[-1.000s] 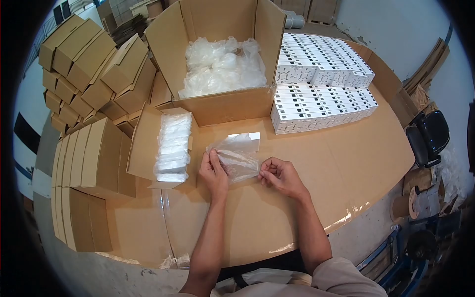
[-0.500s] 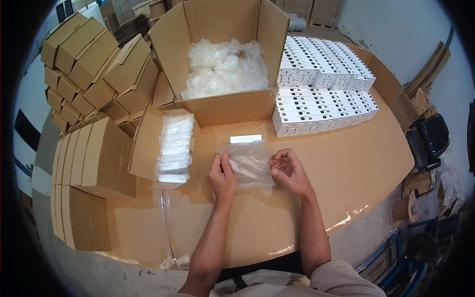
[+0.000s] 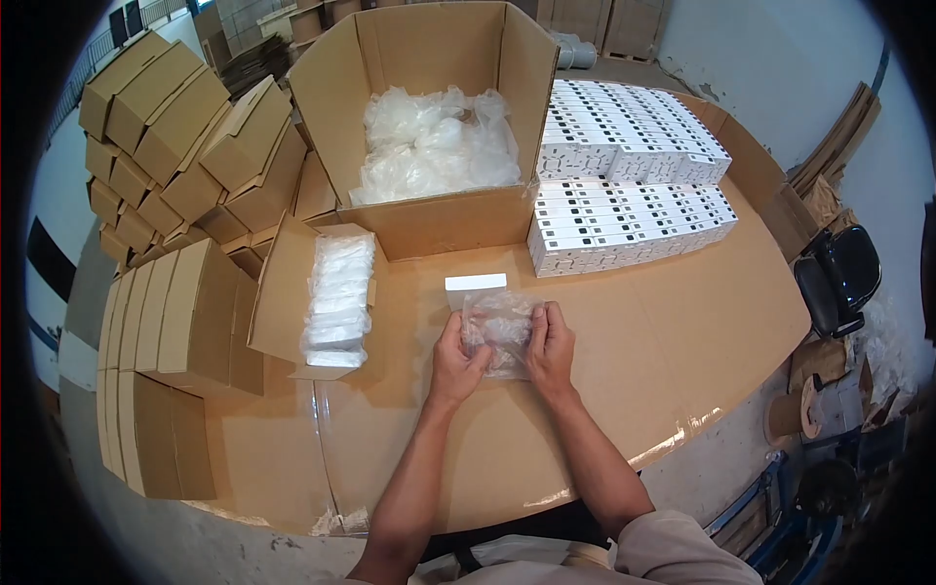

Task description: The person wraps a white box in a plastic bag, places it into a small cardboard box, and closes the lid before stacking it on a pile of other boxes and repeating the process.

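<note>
A clear plastic bag [image 3: 505,331] is stretched between my two hands over the cardboard-covered table. My left hand [image 3: 458,359] grips its left side, thumb on top. On the right side, my right hand [image 3: 552,346] pinches the bag's edge. Just beyond the bag lies a small white box [image 3: 476,284], its near part covered by the bag and fingers. To the left, an open carton [image 3: 283,292] holds a row of several white boxes wrapped in plastic [image 3: 340,297].
A large open carton [image 3: 444,222] full of loose clear bags [image 3: 439,141] stands behind my hands. Stacked white boxes [image 3: 634,229] with dark printed squares fill the back right. Brown cartons [image 3: 195,322] are piled along the left. A black chair [image 3: 846,278] stands beyond the table's right edge.
My right hand has closed on the bag's right edge, and both hands have come nearer each other. The bag is bunched narrower, uncovering more of the white box behind it.
</note>
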A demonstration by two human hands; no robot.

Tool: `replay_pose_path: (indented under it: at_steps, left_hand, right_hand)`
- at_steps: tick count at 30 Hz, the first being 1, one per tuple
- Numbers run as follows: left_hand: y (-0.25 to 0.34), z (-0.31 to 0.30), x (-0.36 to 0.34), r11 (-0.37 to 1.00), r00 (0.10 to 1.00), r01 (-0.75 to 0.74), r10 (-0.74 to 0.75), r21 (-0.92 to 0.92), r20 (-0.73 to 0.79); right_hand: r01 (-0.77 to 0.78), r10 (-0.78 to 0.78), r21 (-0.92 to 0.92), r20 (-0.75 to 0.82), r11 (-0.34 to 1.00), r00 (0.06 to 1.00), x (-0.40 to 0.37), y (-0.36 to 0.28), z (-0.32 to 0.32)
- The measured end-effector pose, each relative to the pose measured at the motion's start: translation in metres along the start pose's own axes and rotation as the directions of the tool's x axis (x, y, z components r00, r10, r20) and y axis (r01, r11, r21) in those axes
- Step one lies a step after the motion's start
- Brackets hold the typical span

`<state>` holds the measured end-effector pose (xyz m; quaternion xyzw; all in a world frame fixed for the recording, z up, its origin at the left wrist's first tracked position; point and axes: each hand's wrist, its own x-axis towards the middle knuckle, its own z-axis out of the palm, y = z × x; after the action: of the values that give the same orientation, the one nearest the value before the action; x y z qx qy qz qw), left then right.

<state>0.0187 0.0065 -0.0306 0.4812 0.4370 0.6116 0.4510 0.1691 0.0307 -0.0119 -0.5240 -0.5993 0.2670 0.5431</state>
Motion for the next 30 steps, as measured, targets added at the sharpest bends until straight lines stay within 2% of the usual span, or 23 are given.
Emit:
replay_pose_path:
  at_steps: [2, 5, 8, 11, 14, 17, 20, 23, 26, 29, 30]
  left_hand:
    - [0.013, 0.0, -0.007, 0.984, 0.985, 0.17, -0.168, -0.055, 0.041]
    - [0.0, -0.004, -0.008, 0.988, 0.989, 0.144, -0.145, 0.051, 0.011]
    - [-0.01, -0.007, -0.006, 0.994, 0.998, 0.057, -0.055, 0.091, -0.021]
    - [0.008, -0.006, -0.005, 0.981, 0.998, 0.068, -0.064, 0.182, -0.028]
    - [0.01, -0.012, -0.006, 0.955, 0.998, 0.066, -0.07, 0.29, 0.003]
    - [0.009, -0.017, -0.006, 0.921, 0.998, 0.058, -0.062, 0.385, -0.001]
    - [0.006, -0.018, -0.007, 0.905, 0.999, 0.036, -0.032, 0.424, -0.016]
    - [-0.001, -0.019, -0.006, 0.894, 1.0, 0.019, -0.018, 0.448, -0.008]
    - [-0.008, -0.013, -0.004, 0.943, 0.993, -0.099, 0.116, 0.317, -0.036]
    - [0.003, -0.006, -0.002, 0.956, 0.972, 0.153, -0.099, 0.25, -0.214]
    - [0.003, -0.005, -0.002, 0.945, 0.963, 0.161, -0.088, 0.284, -0.254]
  right_hand:
    - [-0.017, 0.018, -0.045, 0.008, 0.999, 1.0, 0.0, -0.005, 0.001]
    - [-0.033, 0.033, -0.11, 0.003, 0.993, 0.999, 0.001, -0.001, 0.005]
    - [-0.054, 0.054, -0.077, -0.004, 0.996, 0.999, 0.003, 0.001, 0.005]
    - [-0.017, 0.013, -0.081, -0.045, 0.997, 0.999, 0.002, 0.01, 0.008]
    - [-0.041, 0.034, -0.056, -0.12, 0.998, 0.992, 0.004, 0.014, 0.009]
    - [-0.095, 0.094, -0.006, -0.117, 0.995, 0.989, 0.007, 0.019, 0.005]
    - [-0.162, 0.18, 0.16, -0.101, 0.974, 0.979, 0.006, 0.015, 0.006]
    - [-0.111, 0.115, 0.123, -0.029, 0.986, 0.993, 0.004, 0.006, 0.006]
    - [-0.044, 0.044, 0.025, -0.004, 0.999, 0.999, 0.002, 0.014, 0.008]
    - [0.028, -0.026, -0.03, 0.048, 0.999, 0.999, -0.003, 0.002, 0.009]
    - [0.021, -0.019, -0.038, 0.053, 0.999, 0.998, -0.005, -0.001, 0.01]
